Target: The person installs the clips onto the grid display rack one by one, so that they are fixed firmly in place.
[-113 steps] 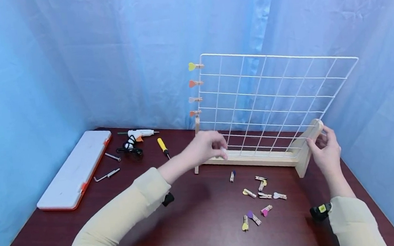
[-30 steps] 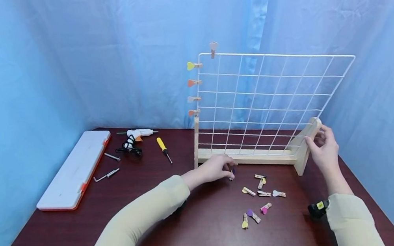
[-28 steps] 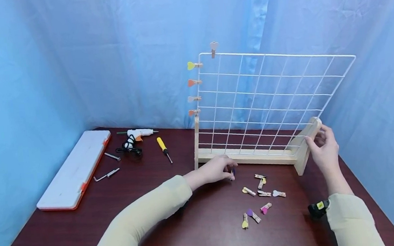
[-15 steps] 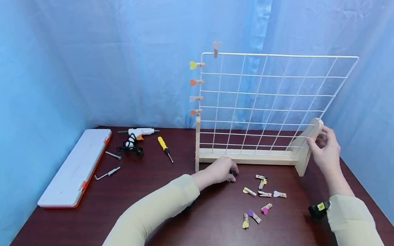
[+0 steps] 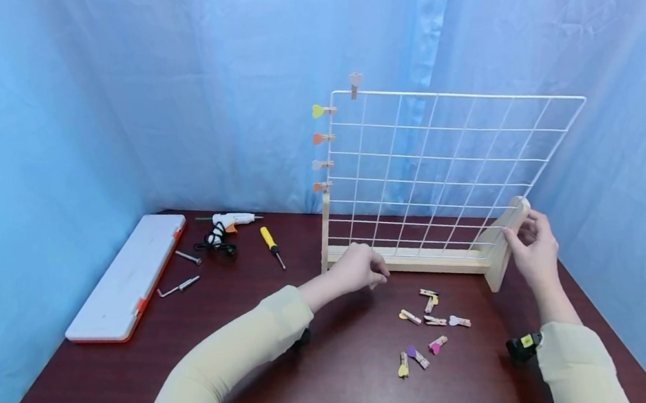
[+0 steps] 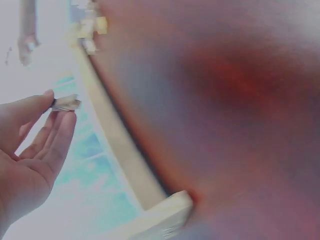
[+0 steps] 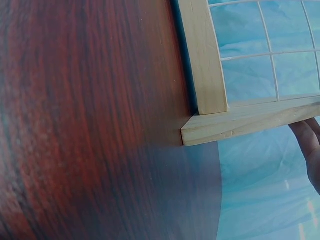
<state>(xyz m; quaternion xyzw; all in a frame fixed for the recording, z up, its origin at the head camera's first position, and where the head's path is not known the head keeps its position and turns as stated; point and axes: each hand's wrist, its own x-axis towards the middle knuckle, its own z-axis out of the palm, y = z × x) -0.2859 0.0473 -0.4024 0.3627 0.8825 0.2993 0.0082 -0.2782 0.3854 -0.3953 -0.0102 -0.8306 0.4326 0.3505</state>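
Observation:
My left hand [image 5: 358, 268], in front of the stand's wooden base bar [image 5: 434, 263], pinches a small wooden clothespin [image 6: 67, 103] between thumb and fingertips. In the head view that clothespin is hidden by the hand. A white wire grid [image 5: 437, 94] leans in the wooden stand. Down its left edge are several heart clothespins, a yellow one [image 5: 317, 110] uppermost; a pale one [image 5: 355, 80] stands on the top wire. My right hand [image 5: 534, 249] grips the stand's right wooden end piece [image 5: 502, 246]. Several loose clothespins lie before the stand, among them a purple-heart clothespin [image 5: 418, 357].
At the left lies a white case [image 5: 123, 279] with orange edges. Near it are a bolt [image 5: 188, 257], a bent metal key [image 5: 178, 286], a white glue gun [image 5: 232, 220] with a black cord and a yellow screwdriver [image 5: 269, 238]. Blue curtains hang behind the table.
A pale heart clothespin now sits on the top wire. My left hand has taken the dark-heart clothespin off the table and risen slightly. The right hand stays on the stand.

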